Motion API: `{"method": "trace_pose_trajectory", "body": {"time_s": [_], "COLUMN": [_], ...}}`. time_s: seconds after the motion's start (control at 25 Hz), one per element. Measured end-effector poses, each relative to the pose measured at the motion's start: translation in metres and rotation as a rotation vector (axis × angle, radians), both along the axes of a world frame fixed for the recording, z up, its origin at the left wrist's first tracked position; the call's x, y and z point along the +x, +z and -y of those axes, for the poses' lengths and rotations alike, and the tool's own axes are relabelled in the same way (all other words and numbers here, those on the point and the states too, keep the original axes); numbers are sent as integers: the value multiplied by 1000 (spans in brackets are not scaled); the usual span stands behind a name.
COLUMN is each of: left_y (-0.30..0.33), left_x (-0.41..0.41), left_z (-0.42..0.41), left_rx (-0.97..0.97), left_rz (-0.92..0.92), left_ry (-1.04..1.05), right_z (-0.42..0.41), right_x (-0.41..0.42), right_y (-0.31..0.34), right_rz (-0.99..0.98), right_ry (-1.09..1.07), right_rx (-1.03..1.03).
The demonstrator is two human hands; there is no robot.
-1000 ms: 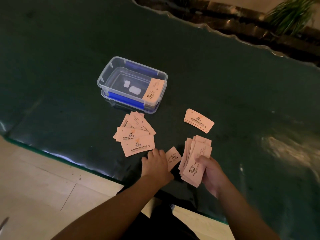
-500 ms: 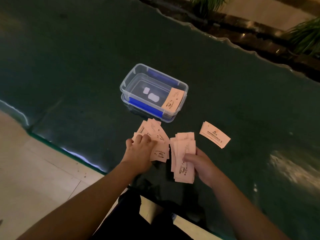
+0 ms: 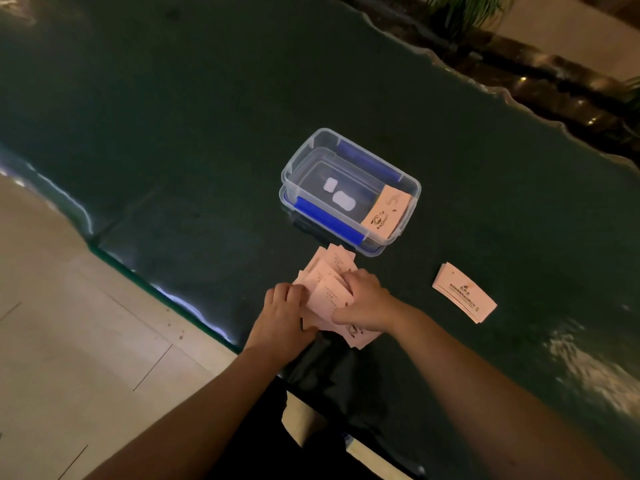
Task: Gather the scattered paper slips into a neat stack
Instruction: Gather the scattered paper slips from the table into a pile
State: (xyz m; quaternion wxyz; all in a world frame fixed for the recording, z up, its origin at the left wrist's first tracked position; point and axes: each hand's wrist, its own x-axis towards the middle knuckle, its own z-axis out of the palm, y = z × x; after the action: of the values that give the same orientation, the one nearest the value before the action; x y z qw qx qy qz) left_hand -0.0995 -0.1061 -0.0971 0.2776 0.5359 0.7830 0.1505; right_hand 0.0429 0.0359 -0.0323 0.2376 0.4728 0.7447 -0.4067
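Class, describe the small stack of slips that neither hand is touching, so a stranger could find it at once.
Start at the clear plastic box on the dark green table. The small stack lies right of it, nearer the person, alone and squared, unlike the messy pile under both hands.

A clear plastic box (image 3: 349, 188) with blue clips stands on the dark green table (image 3: 173, 116), plants (image 3: 464, 12) beyond.

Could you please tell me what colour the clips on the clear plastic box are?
Blue: the clips on the plastic box show best in the head view.
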Motion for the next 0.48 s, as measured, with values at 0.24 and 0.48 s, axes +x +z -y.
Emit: {"method": "trace_pose_trajectory", "body": {"time_s": [0.24,0.48], "left_y": [-6,-2], "left_x": [-6,2], "left_z": [-8,-15], "left_rx": [54,75], "left_rz": [79,110], "left_ry": [61,5], "right_z": [19,28], "right_x": [1,20], "right_y": [-5,-13], "right_rz": [-44,-111], "right_ry": [-101,-363], "right_rx": [-39,-144]}}
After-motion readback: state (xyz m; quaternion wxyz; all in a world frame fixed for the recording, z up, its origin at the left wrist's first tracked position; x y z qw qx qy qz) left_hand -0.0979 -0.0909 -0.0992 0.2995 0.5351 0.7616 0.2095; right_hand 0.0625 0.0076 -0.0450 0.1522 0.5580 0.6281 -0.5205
